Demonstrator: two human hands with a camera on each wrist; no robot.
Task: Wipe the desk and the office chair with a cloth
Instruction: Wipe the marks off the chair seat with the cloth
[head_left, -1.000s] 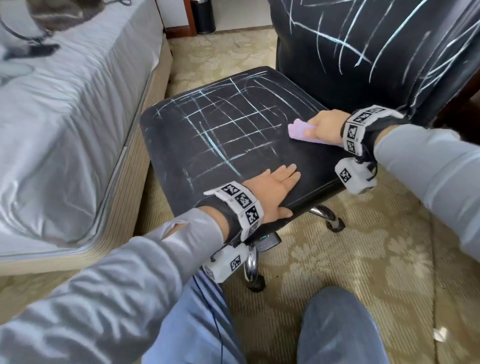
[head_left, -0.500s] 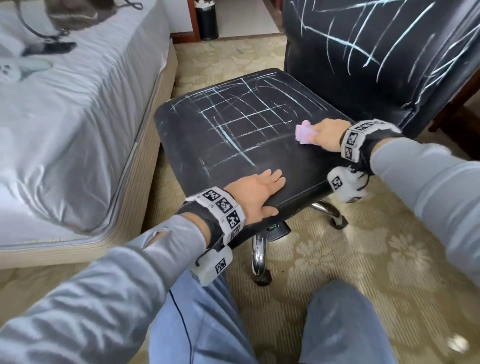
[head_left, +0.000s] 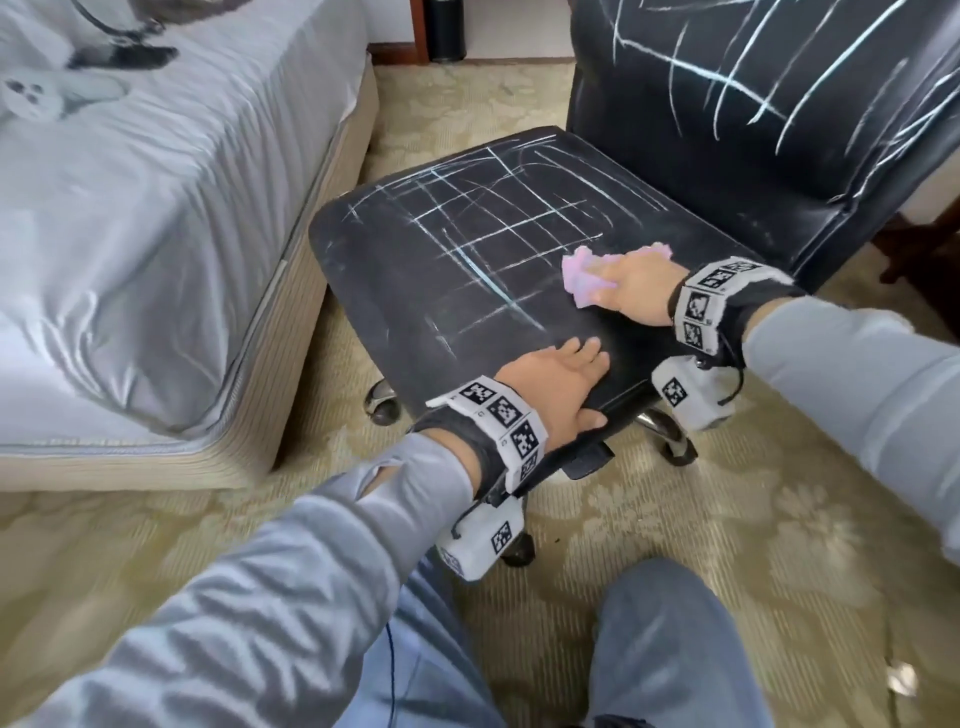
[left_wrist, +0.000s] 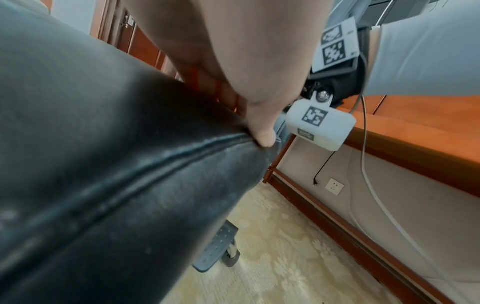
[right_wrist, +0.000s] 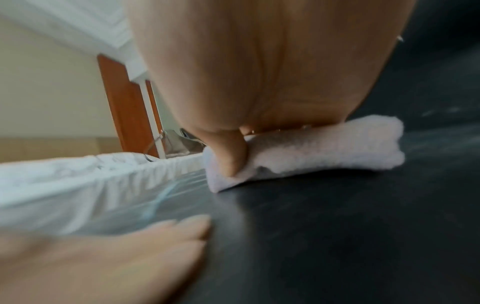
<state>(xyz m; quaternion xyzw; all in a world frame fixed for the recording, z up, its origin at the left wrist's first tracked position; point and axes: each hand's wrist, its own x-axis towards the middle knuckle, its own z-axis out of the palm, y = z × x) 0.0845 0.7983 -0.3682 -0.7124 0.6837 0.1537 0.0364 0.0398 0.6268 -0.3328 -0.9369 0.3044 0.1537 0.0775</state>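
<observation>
The black office chair seat (head_left: 467, 291) and backrest (head_left: 753, 104) are covered in pale chalk-like scribbles. My right hand (head_left: 631, 283) grips a folded pink cloth (head_left: 582, 273) and presses it on the seat's right half, beside the grid of lines. In the right wrist view the thumb digs into the cloth (right_wrist: 311, 150) on the dark seat (right_wrist: 337, 226). My left hand (head_left: 556, 376) lies flat on the seat's front edge with straight fingers. Its thumb (left_wrist: 262, 131) presses the seam of the seat (left_wrist: 116, 164).
A bed (head_left: 130, 208) with grey sheets stands close on the chair's left. Patterned carpet (head_left: 727, 519) surrounds the chair's castor base (head_left: 675, 441). My knees (head_left: 665, 649) are just in front. A wooden desk (left_wrist: 415, 148) and a wall socket (left_wrist: 334, 186) lie to the right.
My right hand has slid the cloth from the seat's right rear toward its middle. My left hand stays flat on the front edge.
</observation>
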